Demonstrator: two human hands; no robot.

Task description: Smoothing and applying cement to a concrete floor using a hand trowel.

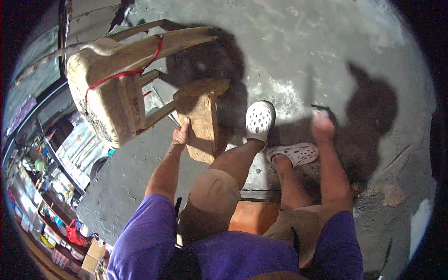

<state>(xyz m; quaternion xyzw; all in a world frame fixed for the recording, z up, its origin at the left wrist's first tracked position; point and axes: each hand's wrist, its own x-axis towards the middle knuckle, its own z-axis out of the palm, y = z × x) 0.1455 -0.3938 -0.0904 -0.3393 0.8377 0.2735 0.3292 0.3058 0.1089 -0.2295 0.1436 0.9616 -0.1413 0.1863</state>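
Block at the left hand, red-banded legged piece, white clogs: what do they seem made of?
Block: apparently solid wood, unvarnished; brown, with grain-like streaks and a dull surface.
Legged piece: probably wood too, pale and rough, judging by its uneven, hewn-looking faces.
Clogs: likely moulded foam or rubber, smooth; the rounded, holed uppers suggest it, though harder plastic is possible.

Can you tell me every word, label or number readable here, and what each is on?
Wooden stool: a short line of dark lettering, too blurred to quote with certainty.
Goods along the left edge: any print is too small to read.
Wooden block in the left hand: no lettering shows.
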